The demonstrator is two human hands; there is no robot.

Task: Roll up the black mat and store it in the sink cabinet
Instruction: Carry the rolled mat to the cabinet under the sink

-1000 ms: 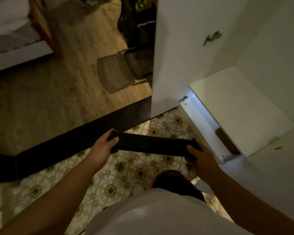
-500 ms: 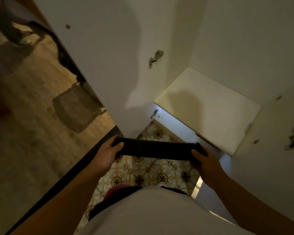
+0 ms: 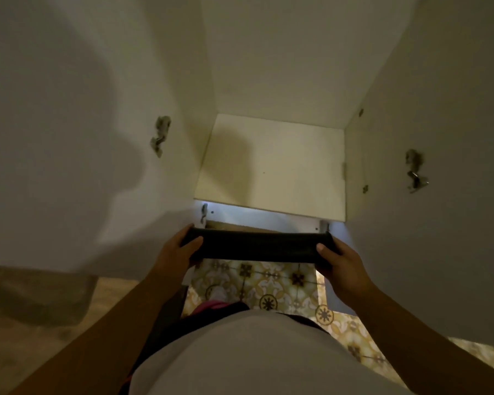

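The black mat [image 3: 257, 246] is rolled into a tight tube and held level, crosswise, just in front of the open sink cabinet. My left hand [image 3: 175, 252] grips its left end and my right hand [image 3: 341, 263] grips its right end. The cabinet's white floor panel [image 3: 280, 169] lies straight ahead beyond the roll, bare and lit. The roll hangs above the patterned floor tiles, outside the cabinet's front edge.
Two white cabinet doors stand open, one on the left [image 3: 83, 138] and one on the right [image 3: 428, 195], each with a metal hinge [image 3: 160, 136] on its inner face. Yellow patterned tiles [image 3: 268, 286] lie below. Wood-look flooring [image 3: 26, 337] shows at the lower left.
My view has swung from the cabinet's left side to face squarely into its opening. Both hands carried the rolled mat along, and it now hangs centred in front of the cabinet floor.
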